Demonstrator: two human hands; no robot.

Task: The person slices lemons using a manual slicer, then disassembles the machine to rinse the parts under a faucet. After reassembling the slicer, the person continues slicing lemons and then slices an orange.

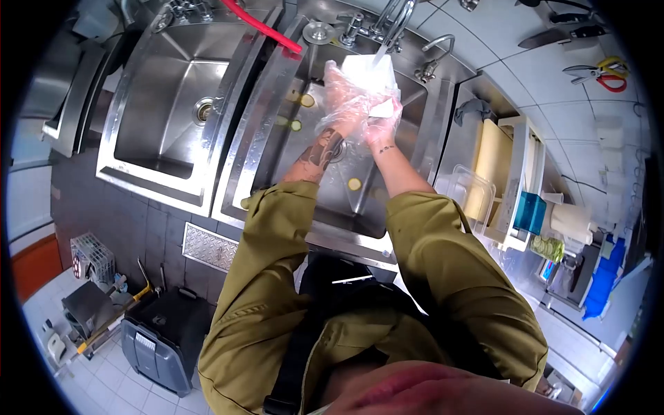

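Both my hands wear clear plastic gloves and are held together over the right steel sink [415, 138]. My left hand [344, 104] and my right hand [382, 117] hold a white cutting board [366, 72] under the faucet [395, 24], where water runs onto it. Several round vegetable slices [354, 184] lie on the sink floor. The lower part of the board is hidden behind my hands.
An empty steel sink [173, 90] lies to the left, with a red hose [266, 28] across the divider. On the counter at right stand a beige board [492, 166], a clear container [462, 190] and a blue box [530, 212]. Scissors [603, 73] and a knife [564, 34] hang on the tiled wall.
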